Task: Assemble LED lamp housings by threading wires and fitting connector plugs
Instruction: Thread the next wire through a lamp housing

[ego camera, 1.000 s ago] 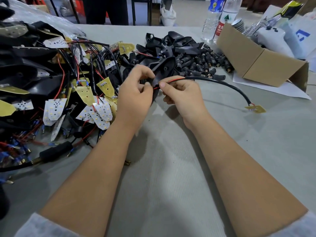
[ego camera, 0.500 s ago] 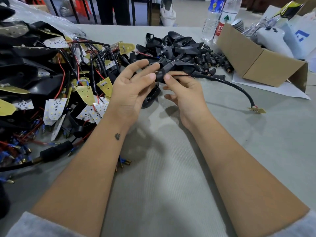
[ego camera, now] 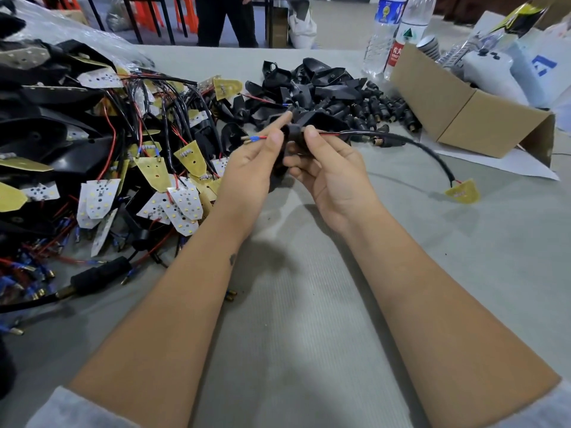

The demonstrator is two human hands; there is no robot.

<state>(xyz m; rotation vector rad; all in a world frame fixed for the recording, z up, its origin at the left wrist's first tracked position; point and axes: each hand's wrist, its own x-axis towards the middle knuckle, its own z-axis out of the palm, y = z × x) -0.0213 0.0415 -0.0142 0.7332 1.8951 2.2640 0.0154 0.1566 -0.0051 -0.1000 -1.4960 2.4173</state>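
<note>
- Just before the pile of black housings (ego camera: 312,84), the right hand (ego camera: 332,168) grips one housing (ego camera: 296,134).
- Left hand (ego camera: 250,168) pinches the wire ends (ego camera: 255,138) poking out of that housing; pull straight, feeding cable (ego camera: 417,146) evenly.

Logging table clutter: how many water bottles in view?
2. Both stand at the table's far right edge, side by side: blue-label bottle on the left, red-and-green-label bottle right of it, just behind the cardboard box. More may be hidden behind the box.

LED boards (ego camera: 102,193) left, housings (ego camera: 312,84) behind, probably plugs (ego camera: 383,109) right.
</note>
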